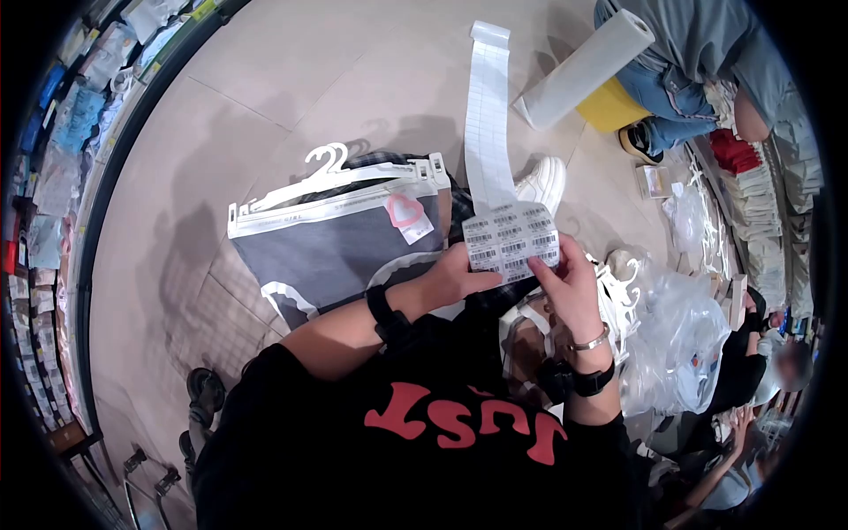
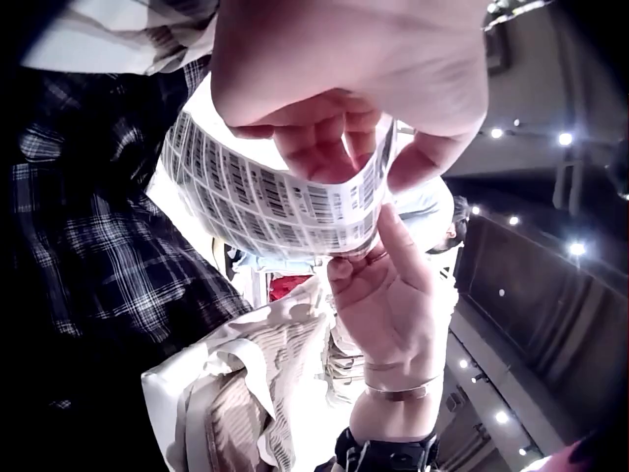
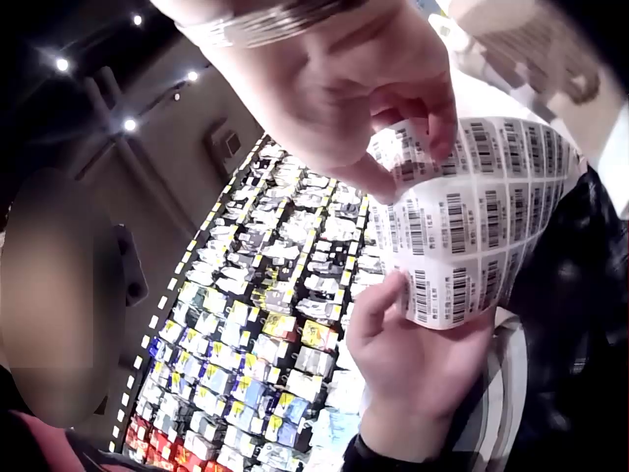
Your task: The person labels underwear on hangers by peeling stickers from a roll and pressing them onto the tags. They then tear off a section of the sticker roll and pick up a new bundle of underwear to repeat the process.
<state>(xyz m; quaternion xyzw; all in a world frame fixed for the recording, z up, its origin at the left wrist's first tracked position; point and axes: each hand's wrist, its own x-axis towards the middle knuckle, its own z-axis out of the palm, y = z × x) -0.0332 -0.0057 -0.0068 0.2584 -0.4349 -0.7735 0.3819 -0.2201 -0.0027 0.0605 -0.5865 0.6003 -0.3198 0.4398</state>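
Observation:
A strip of white barcode labels [image 1: 511, 237] curves between my two hands above the lap. My left hand [image 1: 452, 280] pinches its left edge, thumb over the printed face. At the other edge my right hand [image 1: 572, 284] pinches it, with the thumb on the labels. In the right wrist view, rows of printed barcode stickers [image 3: 457, 231] bend round under the right fingers. A long strip of white backing paper [image 1: 488, 115] runs from behind the labels across the floor. Left of the hands lie grey garments [image 1: 331, 252] clipped to white hangers [image 1: 331, 177], with a pink heart tag [image 1: 406, 210].
A white roll [image 1: 587, 66] leans near a seated person [image 1: 689, 53] at the upper right. Clear plastic bags [image 1: 676, 340] and more white hangers [image 1: 623, 287] lie to the right. Stocked shelves [image 1: 66, 194] line the left side. A white shoe [image 1: 541, 184] stands beyond the labels.

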